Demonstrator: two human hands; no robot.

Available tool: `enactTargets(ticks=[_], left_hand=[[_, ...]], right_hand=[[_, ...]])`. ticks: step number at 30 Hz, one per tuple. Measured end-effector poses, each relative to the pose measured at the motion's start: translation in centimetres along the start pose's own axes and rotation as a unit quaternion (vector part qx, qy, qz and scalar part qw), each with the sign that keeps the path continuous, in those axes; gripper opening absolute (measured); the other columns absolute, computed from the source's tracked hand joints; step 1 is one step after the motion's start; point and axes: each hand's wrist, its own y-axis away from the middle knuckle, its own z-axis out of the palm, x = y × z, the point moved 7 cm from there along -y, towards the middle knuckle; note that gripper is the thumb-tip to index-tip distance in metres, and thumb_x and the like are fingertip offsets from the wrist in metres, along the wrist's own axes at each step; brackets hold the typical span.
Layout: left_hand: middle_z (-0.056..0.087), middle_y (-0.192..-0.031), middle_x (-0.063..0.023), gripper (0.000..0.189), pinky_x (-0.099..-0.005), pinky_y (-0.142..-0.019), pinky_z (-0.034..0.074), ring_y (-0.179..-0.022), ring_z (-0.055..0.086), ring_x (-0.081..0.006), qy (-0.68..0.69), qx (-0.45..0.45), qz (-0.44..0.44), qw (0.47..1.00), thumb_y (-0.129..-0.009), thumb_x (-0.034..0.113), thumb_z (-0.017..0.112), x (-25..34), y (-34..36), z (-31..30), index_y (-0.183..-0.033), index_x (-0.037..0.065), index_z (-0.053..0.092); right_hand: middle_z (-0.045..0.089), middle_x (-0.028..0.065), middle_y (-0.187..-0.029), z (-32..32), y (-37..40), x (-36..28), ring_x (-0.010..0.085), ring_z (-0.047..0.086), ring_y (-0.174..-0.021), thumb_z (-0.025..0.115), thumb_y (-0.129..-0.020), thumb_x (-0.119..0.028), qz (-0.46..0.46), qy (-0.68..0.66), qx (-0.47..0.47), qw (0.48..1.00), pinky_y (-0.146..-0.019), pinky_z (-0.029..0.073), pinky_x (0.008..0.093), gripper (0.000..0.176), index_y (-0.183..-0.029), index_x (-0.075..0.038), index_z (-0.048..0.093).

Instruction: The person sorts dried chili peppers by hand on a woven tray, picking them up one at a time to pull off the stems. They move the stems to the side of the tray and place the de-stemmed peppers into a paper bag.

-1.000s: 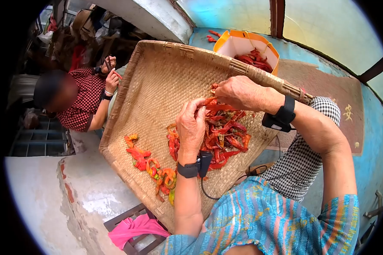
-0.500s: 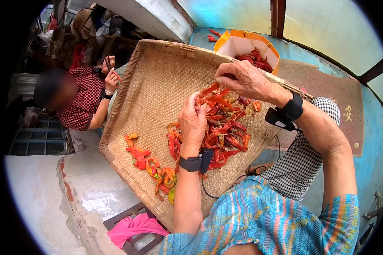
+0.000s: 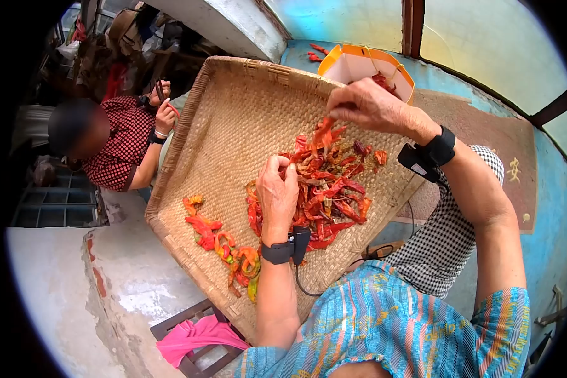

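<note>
A wide woven bamboo tray (image 3: 233,132) lies before me, bearing a heap of wrinkled red chili peppers (image 3: 331,201). My right hand (image 3: 375,110) is closed over the far part of the heap, with a bright red chili pepper (image 3: 323,133) hanging from its fingertips. My left hand (image 3: 277,194) is at the heap's left side, thumb and fingers pinched at a red chili strip; its far end merges with the pile. Left of this hand, a separate row of orange, red and greenish peppers (image 3: 223,247) curls across the weave.
Beyond the tray's far rim stands a white and orange paper bag (image 3: 353,66) with red chilies inside. At left sits another person (image 3: 123,138), holding a dark tool and something red. A pink cloth (image 3: 198,340) drapes over a dark wooden stool. A brown mat (image 3: 504,151) lies at right.
My hands have moved apart. The right one shifted slightly up and right with the chili hanging from it; the left one dropped a little lower and to the left.
</note>
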Motion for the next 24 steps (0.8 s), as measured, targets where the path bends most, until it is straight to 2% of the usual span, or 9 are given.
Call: enactTargets(ticks=[2,4,8,12,14,16,19,22,24], left_hand=[[0.062,-0.077,-0.0083,0.012,-0.0330,-0.063,0.048,-0.067,0.060,-0.0172,-0.004,0.009,0.003,1.000,-0.089,0.013,0.059,0.2,0.5,-0.8,-0.093,0.001,0.059],[0.061,-0.075,-0.0067,0.011,-0.0322,-0.062,0.048,-0.065,0.058,-0.0155,-0.004,0.017,-0.041,0.999,-0.090,0.011,0.059,0.3,0.7,-1.7,-0.094,0.001,0.058],[0.062,-0.076,-0.0088,0.010,-0.0337,-0.059,0.047,-0.064,0.059,-0.0175,0.091,0.027,-0.105,0.990,-0.092,0.007,0.056,-1.2,0.7,-1.8,-0.099,0.001,0.058],[0.063,-0.080,-0.0071,0.014,-0.0319,-0.064,0.050,-0.070,0.060,-0.0148,0.192,0.008,-0.132,0.972,-0.093,0.008,0.055,-0.4,0.6,-0.8,-0.104,0.000,0.059],[0.065,-0.085,-0.0081,0.016,-0.0316,-0.068,0.051,-0.075,0.062,-0.0163,0.179,0.032,-0.051,0.982,-0.092,0.006,0.055,0.8,0.4,-0.6,-0.107,-0.001,0.058],[0.066,-0.089,-0.0108,0.017,-0.0322,-0.069,0.051,-0.079,0.063,-0.0177,0.164,0.019,-0.036,0.986,-0.091,0.004,0.056,2.4,0.3,-0.3,-0.107,0.000,0.059],[0.067,-0.089,-0.0118,0.014,-0.0327,-0.069,0.051,-0.079,0.065,-0.0195,0.120,0.010,0.045,0.992,-0.090,0.002,0.058,5.0,-0.1,0.8,-0.103,0.001,0.061],[0.066,-0.089,-0.0030,0.013,-0.0230,-0.072,0.049,-0.082,0.060,-0.0067,0.158,-0.031,0.027,0.987,-0.092,0.005,0.058,5.8,-0.8,2.2,-0.104,0.001,0.063],[0.066,-0.090,-0.0027,0.014,-0.0223,-0.072,0.049,-0.081,0.059,-0.0063,0.163,-0.047,0.020,0.985,-0.092,0.004,0.059,5.9,-0.9,2.6,-0.105,0.001,0.062]], right_hand=[[0.067,0.0129,-0.076,0.7,0.5,-0.3,0.0275,0.066,-0.069,0.064,-0.088,-0.013,0.017,0.021,-0.023,0.999,-0.066,0.053,0.0378,0.013,-0.088,-0.001,0.065],[0.068,0.0123,-0.079,-0.2,0.4,-1.6,0.0248,0.067,-0.071,0.064,-0.089,-0.014,-0.037,-0.031,0.041,0.998,-0.067,0.054,0.0361,0.014,-0.091,-0.001,0.066],[0.065,0.0047,-0.075,-3.3,0.4,-0.1,0.0123,0.060,-0.069,0.063,-0.092,-0.019,0.029,-0.147,0.175,0.973,-0.065,0.051,0.0273,0.020,-0.098,0.000,0.066],[0.070,0.0161,-0.089,-7.5,1.2,2.1,0.0252,0.068,-0.076,0.061,-0.091,-0.018,0.104,0.180,0.270,0.940,-0.063,0.054,0.0351,0.020,-0.102,-0.002,0.066],[0.066,0.0126,-0.093,-7.6,1.7,3.6,0.0272,0.065,-0.075,0.064,-0.089,-0.021,0.083,0.406,0.271,0.869,-0.066,0.054,0.0353,0.035,-0.121,-0.008,0.059],[0.064,0.0119,-0.101,-6.5,1.5,2.5,0.0238,0.064,-0.079,0.064,-0.089,-0.022,0.058,0.364,0.259,0.893,-0.067,0.054,0.0348,0.035,-0.121,-0.010,0.060],[0.065,0.0119,-0.107,-1.9,0.9,-1.5,0.0228,0.065,-0.083,0.065,-0.089,-0.030,-0.084,0.058,0.057,0.993,-0.073,0.055,0.0352,0.038,-0.119,-0.007,0.061],[0.068,0.0118,-0.089,1.5,1.2,-2.6,0.0249,0.066,-0.076,0.068,-0.086,-0.025,-0.061,0.046,-0.069,0.995,-0.069,0.054,0.0336,0.025,-0.095,-0.003,0.069],[0.066,0.0120,-0.088,2.4,1.6,-1.5,0.0276,0.064,-0.078,0.066,-0.087,-0.019,0.045,0.058,-0.162,0.984,-0.071,0.052,0.0365,0.021,-0.100,-0.003,0.069]])
